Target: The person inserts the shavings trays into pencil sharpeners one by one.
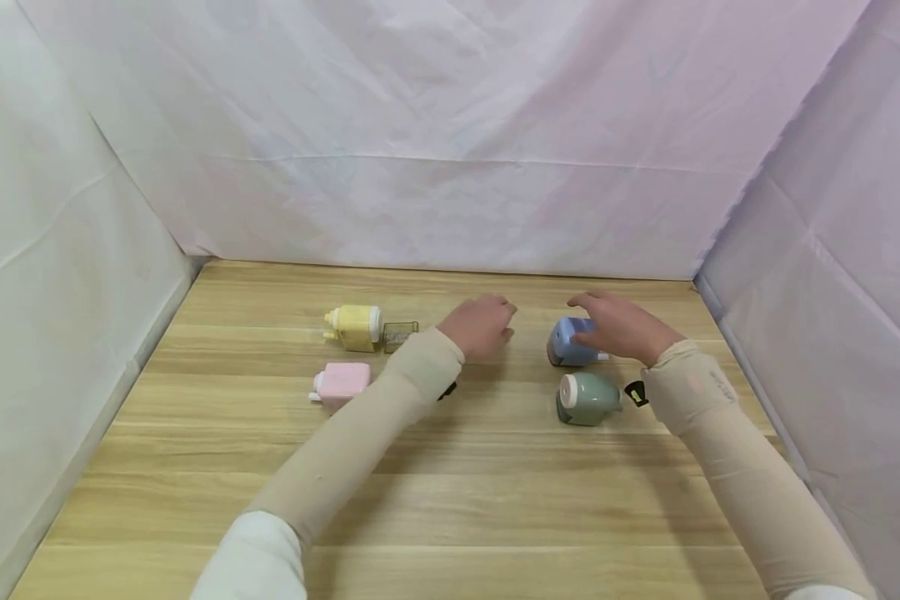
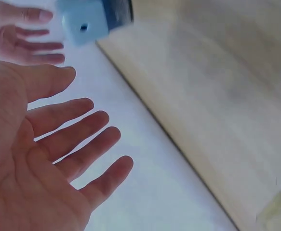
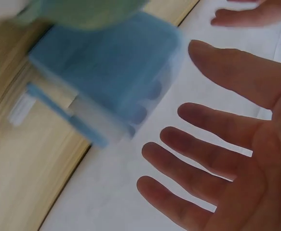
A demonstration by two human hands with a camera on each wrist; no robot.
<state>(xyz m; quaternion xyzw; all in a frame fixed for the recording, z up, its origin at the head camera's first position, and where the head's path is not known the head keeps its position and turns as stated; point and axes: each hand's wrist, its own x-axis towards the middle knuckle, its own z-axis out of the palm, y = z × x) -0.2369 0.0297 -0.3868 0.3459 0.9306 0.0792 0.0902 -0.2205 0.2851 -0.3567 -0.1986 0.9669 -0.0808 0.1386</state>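
My right hand point(image 1: 621, 325) hovers at the blue crank pencil sharpener point(image 1: 562, 346), its fingers spread and partly in front of it in the head view. In the right wrist view that sharpener point(image 3: 101, 62) shows its crank handle, apart from the fingers. Left of it, my left hand point(image 1: 480, 325) hangs over the table with nothing in it, palm and straight fingers plain in the left wrist view. A green sharpener point(image 1: 591, 398) lies just in front of the blue one, below the right wrist.
On the left lie a yellow sharpener point(image 1: 356, 327), a clear tray-like piece point(image 1: 401, 335) beside it, and a pink sharpener point(image 1: 345, 382), partly behind the left forearm. White cloth walls point(image 1: 435, 208) border the wooden table point(image 1: 495, 508) at the back and sides.
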